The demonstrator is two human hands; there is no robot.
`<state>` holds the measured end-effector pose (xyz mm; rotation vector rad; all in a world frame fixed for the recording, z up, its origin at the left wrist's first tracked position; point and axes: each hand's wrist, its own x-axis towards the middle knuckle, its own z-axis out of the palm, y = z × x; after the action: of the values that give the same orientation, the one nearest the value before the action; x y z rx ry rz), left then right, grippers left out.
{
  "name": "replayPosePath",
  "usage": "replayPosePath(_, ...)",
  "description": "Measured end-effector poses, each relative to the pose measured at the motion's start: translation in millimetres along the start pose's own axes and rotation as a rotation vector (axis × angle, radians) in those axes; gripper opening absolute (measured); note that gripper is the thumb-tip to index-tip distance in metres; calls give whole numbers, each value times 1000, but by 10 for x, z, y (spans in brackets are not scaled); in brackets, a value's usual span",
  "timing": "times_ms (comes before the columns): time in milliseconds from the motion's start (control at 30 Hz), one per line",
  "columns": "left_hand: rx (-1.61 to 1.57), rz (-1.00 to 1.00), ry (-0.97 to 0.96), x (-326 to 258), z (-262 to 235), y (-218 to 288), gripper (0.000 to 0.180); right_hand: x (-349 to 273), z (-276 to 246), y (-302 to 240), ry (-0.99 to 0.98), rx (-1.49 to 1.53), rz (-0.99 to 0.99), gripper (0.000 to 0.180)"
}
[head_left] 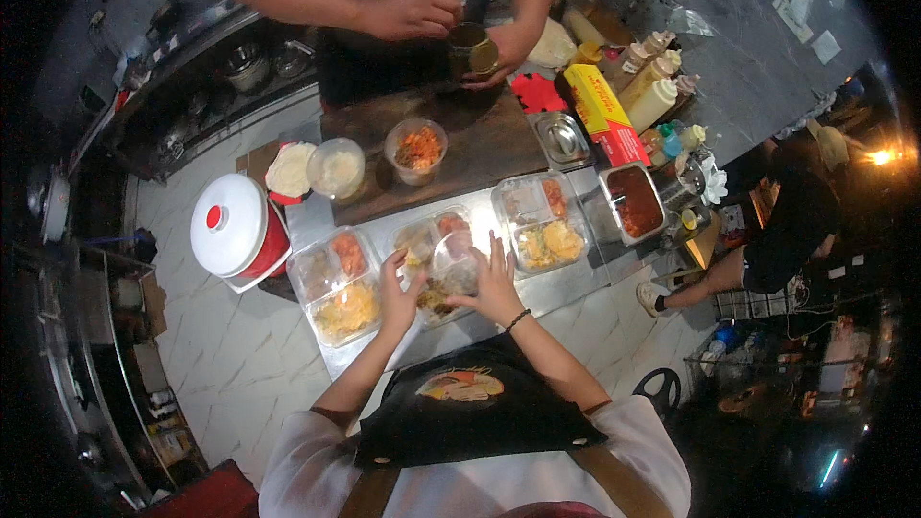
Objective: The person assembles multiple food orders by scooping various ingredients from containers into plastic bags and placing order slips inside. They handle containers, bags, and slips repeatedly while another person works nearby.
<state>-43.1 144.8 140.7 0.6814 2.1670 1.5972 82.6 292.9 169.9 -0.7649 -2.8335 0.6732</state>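
Observation:
My left hand (398, 295) and my right hand (495, 290) are over the middle clear plastic compartment tray (411, 235), their fingers spread. A round clear plastic piece (457, 261), perhaps a cup or lid, is between them. My right fingers are at its edge; whether they touch it I cannot tell. Orange and dark brown food shows in that tray, partly hidden. To the left is a lidded clear tray (305, 278) with yellow and orange food. A similar tray (539, 247) is at the right, holding yellow and orange-red food.
Across the wooden board (489, 149), a person's hands (499, 53) hold a jar (470, 50). Two round tubs (337, 169) (415, 151) stand there. A red-and-white cooler (235, 225) is left; a sauce pan (633, 201), yellow-red box (606, 113) and squeeze bottles (652, 101) are right.

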Motion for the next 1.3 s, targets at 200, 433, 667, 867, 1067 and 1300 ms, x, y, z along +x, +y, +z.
replayPosePath(200,208,151,86,-68,219,214,45,171,-1137,746,382,179,-236,64)
replayPosePath(433,220,-8,248,-337,1074,565,44,1335,-3042,3181,986,249,85,40)
replayPosePath(667,217,-49,336,-415,2057,1012,46,2562,-2826,4246,796,-10,526,85)
replayPosePath(867,352,-1,417,-597,2015,1216,41,2380,-3322,3860,706,-4,225,78)
replayPosePath(1067,174,-100,532,-525,1761,1063,42,2041,-4065,2991,1032,529,-404,79)
replayPosePath(1300,213,3,487,-554,978,712,41,1680,-2773,1403,150,414,-475,66)
